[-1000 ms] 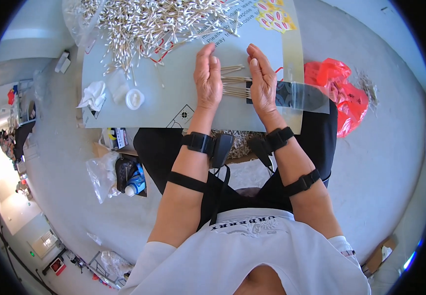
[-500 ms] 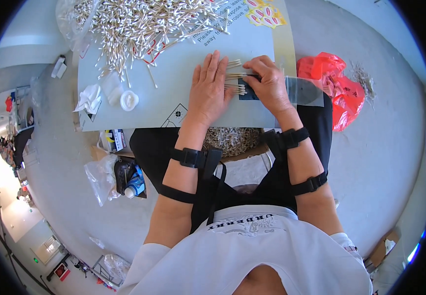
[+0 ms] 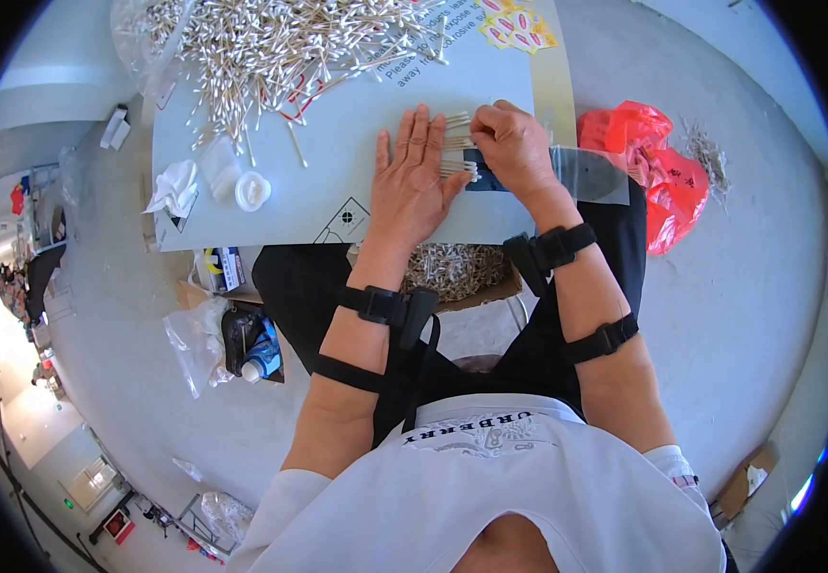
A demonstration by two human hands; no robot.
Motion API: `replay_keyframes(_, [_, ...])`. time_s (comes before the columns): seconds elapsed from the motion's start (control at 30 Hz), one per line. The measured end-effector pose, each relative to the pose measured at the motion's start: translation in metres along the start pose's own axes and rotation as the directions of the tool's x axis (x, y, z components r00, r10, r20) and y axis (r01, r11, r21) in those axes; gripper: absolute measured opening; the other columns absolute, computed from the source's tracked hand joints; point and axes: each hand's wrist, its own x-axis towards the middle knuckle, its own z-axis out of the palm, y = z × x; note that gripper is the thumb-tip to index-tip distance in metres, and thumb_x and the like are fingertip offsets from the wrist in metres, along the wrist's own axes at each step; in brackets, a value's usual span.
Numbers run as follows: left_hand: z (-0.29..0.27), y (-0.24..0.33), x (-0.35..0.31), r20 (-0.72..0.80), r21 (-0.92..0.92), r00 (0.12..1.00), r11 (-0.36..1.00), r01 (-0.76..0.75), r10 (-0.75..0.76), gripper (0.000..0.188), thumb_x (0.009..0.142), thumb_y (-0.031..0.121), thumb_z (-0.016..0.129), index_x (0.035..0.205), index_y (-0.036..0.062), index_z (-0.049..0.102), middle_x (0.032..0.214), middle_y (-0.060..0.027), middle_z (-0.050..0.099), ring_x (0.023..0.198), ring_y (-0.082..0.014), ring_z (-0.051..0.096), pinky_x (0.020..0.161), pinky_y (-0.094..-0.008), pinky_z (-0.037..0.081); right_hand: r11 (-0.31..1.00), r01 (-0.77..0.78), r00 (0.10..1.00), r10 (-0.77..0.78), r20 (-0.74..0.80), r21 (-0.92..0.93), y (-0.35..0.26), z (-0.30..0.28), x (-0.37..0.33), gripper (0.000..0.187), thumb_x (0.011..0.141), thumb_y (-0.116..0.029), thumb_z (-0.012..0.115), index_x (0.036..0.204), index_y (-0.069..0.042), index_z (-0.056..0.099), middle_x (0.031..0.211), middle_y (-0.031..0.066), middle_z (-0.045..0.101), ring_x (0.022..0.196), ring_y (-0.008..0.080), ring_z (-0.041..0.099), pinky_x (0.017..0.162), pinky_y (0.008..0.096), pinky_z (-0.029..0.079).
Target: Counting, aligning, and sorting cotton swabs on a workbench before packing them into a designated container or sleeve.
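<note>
I see R hand (image 3: 514, 153) now closed on the cotton-swab bundle (image 3: 459, 160), moved in vs 1 s ago; L hand (image 3: 412, 186) flat, fingers spread, beside it. Clear bag (image 3: 591, 177) right of R hand: bundle gathered, bagging near.

Swabs (image 3: 271, 48) are white-tipped with tan sticks, piled on a pale blue worktop (image 3: 338, 181) (yellow-and-red sticker (image 3: 519, 24) up top). Bright red bag (image 3: 658, 167) on the grey floor (image 3: 748, 286), white cup (image 3: 253, 191), black straps (image 3: 376, 304).

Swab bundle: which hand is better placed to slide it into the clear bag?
Right, probably. The right hand already closes over the swab bundle at the clear bag mouth; the left hand lies flat beside it.
</note>
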Motion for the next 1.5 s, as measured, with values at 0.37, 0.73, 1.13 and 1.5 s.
replay_keyframes(0.37, [0.013,0.011,0.024,-0.287,-0.848,0.868,0.529,-0.034,-0.405,0.057,0.102,0.032,0.042,0.145,-0.0024,0.027,0.149,-0.0210,0.030,0.139,-0.0300,0.029,0.113,-0.0384,0.024,0.685,0.033,0.908,0.284,-0.309,0.728,-0.018,0.040,-0.024,0.034,0.100,-0.009,0.044,0.131,0.004,0.049,0.135,0.0124,0.050,0.127,0.0181,0.045,0.108,0.0307,0.036])
replay_keyframes(0.73, [0.012,0.008,0.019,-0.259,-0.868,0.917,0.489,-0.085,-0.302,0.056,0.098,0.030,0.049,0.143,0.0001,0.034,0.147,-0.0180,0.036,0.137,-0.0281,0.033,0.113,-0.0391,0.025,0.807,0.019,0.973,0.122,-0.197,0.591,-0.002,0.003,-0.017,0.034,0.092,-0.003,0.051,0.125,0.001,0.054,0.131,0.0171,0.054,0.121,0.0317,0.052,0.103,0.0339,0.039])
replay_keyframes(1.13, [0.005,0.014,0.000,-0.001,-0.061,0.997,0.995,-0.074,0.074,0.072,0.089,0.035,0.059,0.145,0.0012,0.030,0.152,-0.0174,0.027,0.141,-0.0324,0.025,0.115,-0.0462,0.018,0.922,-0.013,0.994,0.055,-0.097,0.388,-0.004,-0.011,-0.043,0.034,0.087,0.002,0.051,0.120,-0.001,0.058,0.119,0.0174,0.060,0.117,0.0317,0.053,0.101,0.0346,0.040])
replay_keyframes(1.5, [0.022,0.039,0.019,-0.268,-0.837,0.905,0.545,-0.048,-0.331,0.060,0.101,0.036,0.043,0.145,-0.0015,0.029,0.148,-0.0188,0.034,0.135,-0.0246,0.035,0.110,-0.0356,0.027,0.597,0.007,0.908,0.331,-0.255,0.802,-0.015,0.025,-0.043,0.037,0.101,-0.011,0.042,0.135,0.004,0.046,0.138,0.0107,0.048,0.126,0.0162,0.045,0.109,0.0300,0.034])
